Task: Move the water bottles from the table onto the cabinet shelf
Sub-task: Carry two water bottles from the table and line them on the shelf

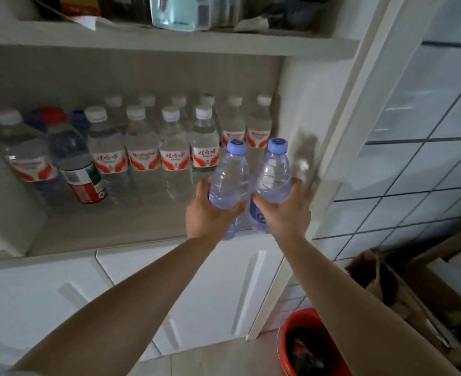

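Observation:
My left hand (206,213) grips a clear water bottle with a pale blue cap (229,177) around its lower half. My right hand (286,213) grips a second blue-capped bottle (274,172) the same way. Both bottles stand upright, side by side, at the front right of the white cabinet shelf (110,232); whether they rest on it I cannot tell. Behind them on the shelf stand several clear bottles with white caps and red labels (173,156), in two rows.
At the shelf's left stands a dark bottle with a red cap (74,158). An upper shelf (169,39) holds clutter. White cabinet doors (210,294) lie below. A red bucket (310,346) and cardboard boxes (403,280) sit on the floor, right, by a tiled wall.

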